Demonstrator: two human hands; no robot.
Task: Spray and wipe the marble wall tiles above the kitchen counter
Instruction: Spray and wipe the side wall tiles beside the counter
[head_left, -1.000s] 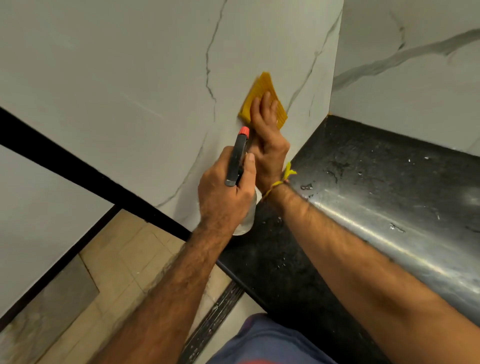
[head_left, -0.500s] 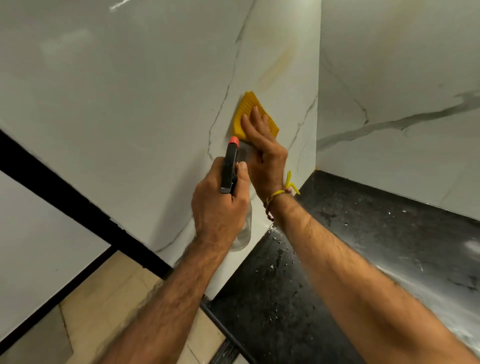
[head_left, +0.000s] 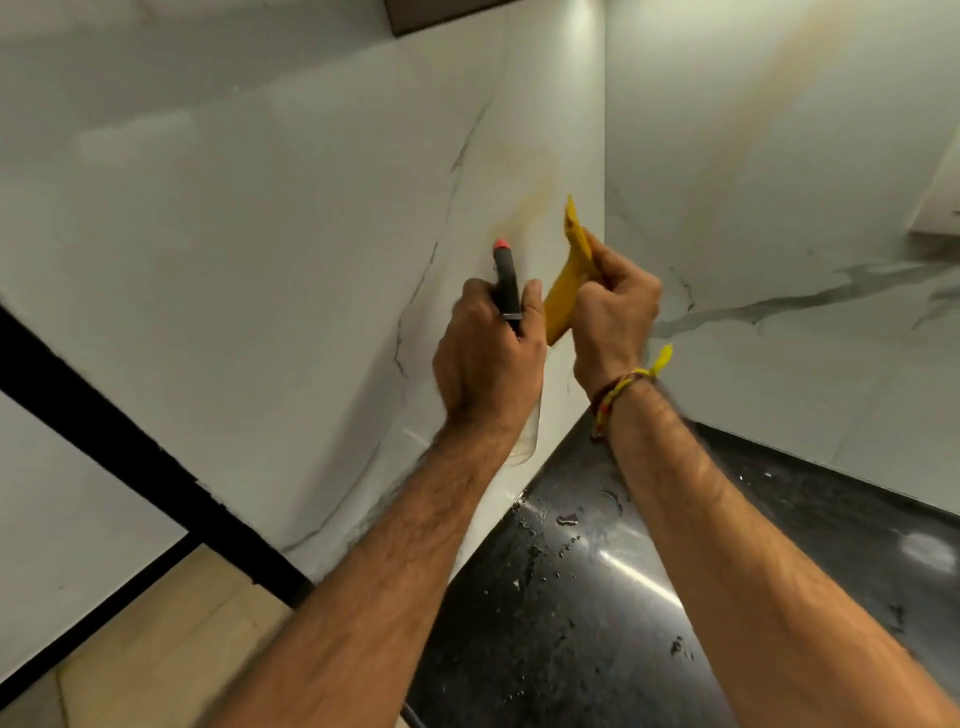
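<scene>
Two bare hands up at the wall: a left hand (head_left: 485, 358) and a right hand (head_left: 613, 312). One black-headed spray bottle with a red nozzle tip (head_left: 506, 283). One folded yellow cleaning cloth (head_left: 569, 280). One braided yellow-and-red thread wristband (head_left: 621, 387). One glossy black stone counter (head_left: 597, 597), two white marble walls.

wall tiles (head_left: 270, 218): white marble with thin grey veins and a faint yellowish stain
cloth (head_left: 569, 291): mustard yellow
spray bottle (head_left: 506, 283): black head, red-orange nozzle tip, clear body
counter (head_left: 571, 613): glossy black, speckled
wrist thread (head_left: 623, 384): yellow and red braid
floor (head_left: 156, 639): tan tiles
</scene>
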